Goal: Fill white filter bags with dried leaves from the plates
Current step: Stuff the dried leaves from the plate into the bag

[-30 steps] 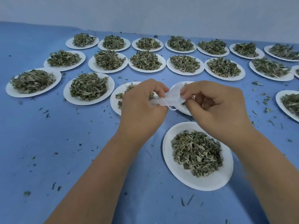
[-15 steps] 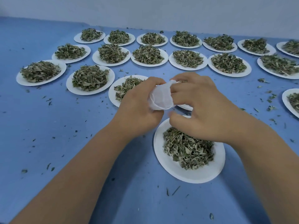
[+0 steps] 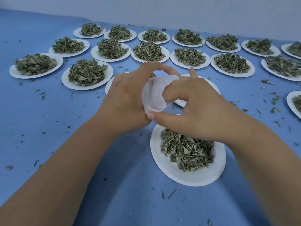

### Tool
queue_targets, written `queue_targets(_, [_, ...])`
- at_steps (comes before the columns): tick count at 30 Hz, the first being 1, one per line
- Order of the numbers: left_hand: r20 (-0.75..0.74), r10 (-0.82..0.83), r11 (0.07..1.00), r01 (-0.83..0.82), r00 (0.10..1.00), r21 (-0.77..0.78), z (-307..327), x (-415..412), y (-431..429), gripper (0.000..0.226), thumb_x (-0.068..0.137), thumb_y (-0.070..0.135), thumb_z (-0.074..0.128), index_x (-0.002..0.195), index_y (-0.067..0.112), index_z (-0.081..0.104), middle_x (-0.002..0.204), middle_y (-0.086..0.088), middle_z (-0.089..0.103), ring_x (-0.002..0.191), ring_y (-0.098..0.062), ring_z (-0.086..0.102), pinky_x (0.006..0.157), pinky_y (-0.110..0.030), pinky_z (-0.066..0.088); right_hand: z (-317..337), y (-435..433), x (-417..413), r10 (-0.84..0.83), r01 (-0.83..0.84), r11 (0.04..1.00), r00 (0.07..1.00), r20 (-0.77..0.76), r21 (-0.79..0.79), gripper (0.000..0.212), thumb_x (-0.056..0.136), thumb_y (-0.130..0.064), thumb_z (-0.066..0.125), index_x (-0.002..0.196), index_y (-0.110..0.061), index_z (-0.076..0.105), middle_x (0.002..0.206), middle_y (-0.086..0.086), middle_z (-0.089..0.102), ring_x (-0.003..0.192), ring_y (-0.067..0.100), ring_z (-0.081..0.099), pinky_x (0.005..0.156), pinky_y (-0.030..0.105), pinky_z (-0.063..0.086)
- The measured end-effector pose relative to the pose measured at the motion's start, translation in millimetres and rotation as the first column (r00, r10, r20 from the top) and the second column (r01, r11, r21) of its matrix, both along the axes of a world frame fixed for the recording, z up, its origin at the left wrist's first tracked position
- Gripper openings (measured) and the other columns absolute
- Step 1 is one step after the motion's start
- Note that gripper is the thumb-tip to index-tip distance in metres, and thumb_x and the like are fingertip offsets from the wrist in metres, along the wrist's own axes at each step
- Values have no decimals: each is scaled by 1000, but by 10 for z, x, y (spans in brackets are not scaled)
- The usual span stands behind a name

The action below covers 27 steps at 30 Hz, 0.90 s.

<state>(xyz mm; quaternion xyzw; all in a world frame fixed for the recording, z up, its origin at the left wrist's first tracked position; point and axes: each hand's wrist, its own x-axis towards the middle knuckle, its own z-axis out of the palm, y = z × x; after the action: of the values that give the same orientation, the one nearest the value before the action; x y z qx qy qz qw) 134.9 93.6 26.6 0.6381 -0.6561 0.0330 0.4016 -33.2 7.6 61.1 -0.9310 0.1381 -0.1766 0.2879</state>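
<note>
A thin white filter bag (image 3: 153,93) hangs between both hands, its mouth spread wide and facing me. My left hand (image 3: 127,98) curls round the bag's left side. My right hand (image 3: 193,108) has two fingers hooked inside the mouth and the thumb under its lower rim. Just below the hands a white plate (image 3: 172,170) holds a heap of dried leaves (image 3: 187,150). Two more plates lie partly hidden behind the hands.
Three rows of white plates heaped with dried leaves, such as one plate (image 3: 76,84) at the left, cover the far part of the blue table (image 3: 48,128). Leaf crumbs are scattered over it. A pale wall (image 3: 162,10) bounds the back.
The flat bag has been pulled open into a wide pouch. My right fingers have gone inside its mouth, and both hands have come slightly nearer over the front plate.
</note>
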Motion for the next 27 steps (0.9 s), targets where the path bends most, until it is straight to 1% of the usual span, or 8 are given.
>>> queue_targets(2, [-145, -78, 997, 74, 986, -34, -29, -63, 0, 59, 75, 15, 77, 129, 16, 54, 111, 9, 69, 95, -11, 69, 81, -37, 56, -9, 24, 22, -30, 30, 999, 1000, 7, -31, 21, 88, -41, 73, 80, -22, 70, 75, -14, 68, 106, 16, 64, 127, 50, -2])
queue_targets(4, [-244, -92, 996, 91, 965, -15, -56, -113, 3, 55, 76, 16, 78, 126, 19, 56, 107, 15, 68, 91, -7, 68, 76, -25, 55, 0, 40, 42, -33, 34, 999, 999, 18, -23, 16, 90, -42, 68, 79, -30, 68, 79, -9, 71, 88, 9, 65, 127, 49, 0])
queue_targets(8, [-68, 48, 993, -40, 997, 110, -63, -71, 5, 43, 78, 18, 71, 118, 23, 58, 94, 13, 68, 84, -13, 65, 70, -30, 50, -48, 84, -20, -51, 53, 998, 996, 73, -28, 10, 93, -41, 66, 90, -35, 73, 96, -8, 75, 98, 11, 67, 126, 43, 3])
queue_targets(11, [136, 146, 961, -174, 980, 216, -39, 32, 2, 34, 80, 18, 67, 112, 27, 59, 95, 5, 67, 90, -29, 62, 78, -38, 47, -79, 23, -227, -142, 156, 982, 982, 120, -111, 22, 90, -42, 63, 105, -30, 74, 97, 2, 75, 96, 21, 69, 114, 29, 35])
queue_targets(13, [163, 130, 958, -166, 978, 232, -13, 36, 19, 32, 80, 21, 66, 111, 29, 61, 97, 5, 67, 93, -30, 61, 85, -41, 47, -83, -28, -404, -102, 96, 979, 994, -25, -178, 33, 86, -51, 64, 115, -35, 70, 111, -10, 69, 111, 10, 61, 100, 30, 45])
queue_targets(17, [166, 39, 948, -89, 985, 306, 7, -71, 42, 36, 76, 38, 60, 111, 28, 62, 98, 9, 64, 96, -25, 61, 93, -48, 46, -171, -101, -630, 47, -83, 992, 941, -335, -95, 56, 78, -69, 61, 131, -51, 54, 130, -34, 51, 131, -8, 41, 97, 8, 34])
queue_targets(24, [174, 35, 935, -94, 984, 341, -46, -93, 25, 29, 78, 46, 66, 92, 34, 44, 77, 13, 50, 77, -23, 51, 69, -34, 31, -227, -79, -612, -4, -16, 996, 973, -229, -86, 35, 76, -40, 68, 109, -51, 70, 111, -28, 67, 99, -5, 62, 87, 15, 44])
queue_targets(27, [181, 45, 951, -98, 982, 293, -48, -105, 31, 31, 81, 28, 69, 94, 30, 41, 74, 9, 52, 71, -26, 51, 58, -31, 27, -189, -131, -657, -75, 76, 997, 988, -134, -4, 31, 73, -44, 73, 102, -55, 69, 109, -31, 66, 80, 3, 66, 78, 22, 50])
